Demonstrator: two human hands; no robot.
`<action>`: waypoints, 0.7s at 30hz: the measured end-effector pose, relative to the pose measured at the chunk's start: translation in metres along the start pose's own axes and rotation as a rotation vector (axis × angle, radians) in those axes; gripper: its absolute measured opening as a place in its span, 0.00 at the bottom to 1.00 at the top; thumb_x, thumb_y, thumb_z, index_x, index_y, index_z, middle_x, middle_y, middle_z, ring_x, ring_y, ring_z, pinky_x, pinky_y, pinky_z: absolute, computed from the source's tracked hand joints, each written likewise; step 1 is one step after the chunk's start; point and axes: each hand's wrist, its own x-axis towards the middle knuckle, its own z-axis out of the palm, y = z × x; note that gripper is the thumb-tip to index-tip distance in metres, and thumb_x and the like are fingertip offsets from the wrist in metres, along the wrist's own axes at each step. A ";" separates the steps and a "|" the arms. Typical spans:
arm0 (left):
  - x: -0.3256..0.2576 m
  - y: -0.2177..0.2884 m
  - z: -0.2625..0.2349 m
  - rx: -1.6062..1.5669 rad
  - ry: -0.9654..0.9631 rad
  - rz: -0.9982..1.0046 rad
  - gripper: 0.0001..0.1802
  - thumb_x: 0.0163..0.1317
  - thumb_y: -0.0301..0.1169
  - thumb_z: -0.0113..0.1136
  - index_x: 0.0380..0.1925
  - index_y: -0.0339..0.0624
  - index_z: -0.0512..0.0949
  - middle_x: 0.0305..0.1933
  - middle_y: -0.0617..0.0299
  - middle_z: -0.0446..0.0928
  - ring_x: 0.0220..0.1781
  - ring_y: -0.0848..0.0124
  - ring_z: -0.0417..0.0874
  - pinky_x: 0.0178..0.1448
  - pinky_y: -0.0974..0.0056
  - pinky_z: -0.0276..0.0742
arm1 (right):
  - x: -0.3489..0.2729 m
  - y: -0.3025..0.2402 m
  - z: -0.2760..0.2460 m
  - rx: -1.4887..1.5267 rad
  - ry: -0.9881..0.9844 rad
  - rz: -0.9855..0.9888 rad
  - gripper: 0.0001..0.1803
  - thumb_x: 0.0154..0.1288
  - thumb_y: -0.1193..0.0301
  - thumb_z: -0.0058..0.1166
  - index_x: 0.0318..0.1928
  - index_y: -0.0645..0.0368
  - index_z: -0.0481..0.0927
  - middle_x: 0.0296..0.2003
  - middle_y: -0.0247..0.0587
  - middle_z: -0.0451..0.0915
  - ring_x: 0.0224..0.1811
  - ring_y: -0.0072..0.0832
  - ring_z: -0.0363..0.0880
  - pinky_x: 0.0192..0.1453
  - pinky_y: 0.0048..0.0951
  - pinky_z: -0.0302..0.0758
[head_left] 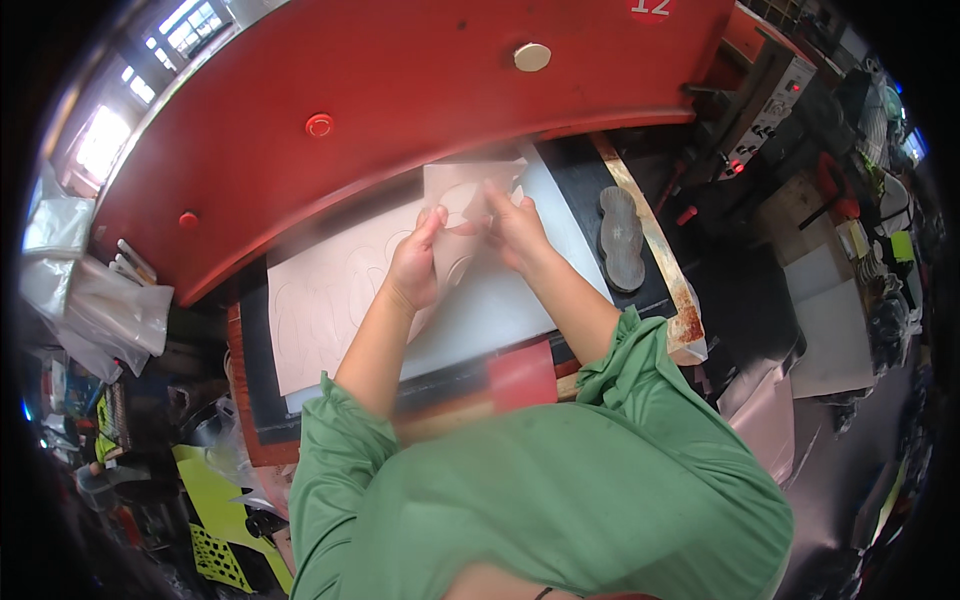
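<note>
A pale pink sheet (325, 290) with several curved, sole-like cut outlines lies on a smooth white board (500, 310). Over the sheet's far right part, my left hand (416, 264) is closed, its thumb and fingers pinching pale pink material. My right hand (515, 230) is closed on the same material just opposite, with its fingertips slightly blurred. Between the hands the material is lifted and bent, and a rounded cut edge shows. Whether that part is fully separate from the sheet I cannot tell. To the right of the board rests a grey, sole-shaped cutting die (621, 240).
A large red machine beam (400, 90) with buttons spans the far side. A control box (770, 115) with knobs and lit red lamps stands at the right. Plastic bags (90, 290) hang at the left. A red piece (522, 375) lies by the near table edge.
</note>
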 end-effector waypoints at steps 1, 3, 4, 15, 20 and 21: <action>0.000 0.001 -0.001 -0.029 -0.060 0.021 0.12 0.78 0.47 0.38 0.41 0.58 0.67 0.50 0.47 0.80 0.51 0.49 0.83 0.52 0.50 0.84 | 0.001 -0.001 0.003 0.006 0.006 -0.015 0.28 0.66 0.56 0.63 0.57 0.57 0.66 0.45 0.44 0.75 0.38 0.31 0.78 0.39 0.32 0.75; 0.002 0.006 -0.004 -0.037 -0.045 0.007 0.11 0.78 0.47 0.39 0.42 0.60 0.69 0.50 0.46 0.80 0.52 0.49 0.83 0.51 0.50 0.84 | 0.005 -0.003 0.003 0.088 -0.043 -0.034 0.26 0.64 0.63 0.64 0.55 0.59 0.67 0.43 0.44 0.75 0.37 0.31 0.78 0.38 0.31 0.75; 0.004 0.008 -0.006 -0.012 -0.034 0.014 0.11 0.78 0.47 0.40 0.43 0.61 0.70 0.49 0.47 0.81 0.52 0.50 0.83 0.51 0.50 0.84 | 0.007 -0.003 0.002 0.149 -0.076 -0.064 0.25 0.63 0.66 0.65 0.54 0.60 0.67 0.42 0.44 0.75 0.36 0.30 0.78 0.37 0.30 0.75; 0.038 0.002 -0.017 0.303 0.070 0.021 0.17 0.69 0.45 0.56 0.35 0.42 0.77 0.33 0.62 0.78 0.38 0.69 0.79 0.48 0.63 0.76 | 0.028 0.014 -0.029 -0.497 0.260 -0.587 0.24 0.52 0.85 0.55 0.51 0.63 0.65 0.38 0.41 0.73 0.36 0.24 0.75 0.35 0.27 0.72; 0.042 0.001 -0.022 0.271 0.199 0.103 0.23 0.72 0.49 0.52 0.48 0.38 0.75 0.29 0.62 0.76 0.35 0.66 0.80 0.46 0.59 0.80 | 0.013 0.010 -0.053 -0.293 0.314 -0.435 0.27 0.53 0.83 0.56 0.55 0.64 0.66 0.38 0.40 0.73 0.33 0.23 0.75 0.31 0.27 0.71; 0.040 0.005 -0.025 0.168 0.193 0.082 0.26 0.73 0.50 0.49 0.51 0.36 0.73 0.29 0.61 0.75 0.35 0.65 0.80 0.46 0.58 0.80 | 0.007 0.008 -0.059 -0.184 0.303 -0.421 0.28 0.53 0.83 0.57 0.56 0.63 0.66 0.38 0.41 0.74 0.33 0.24 0.75 0.31 0.26 0.72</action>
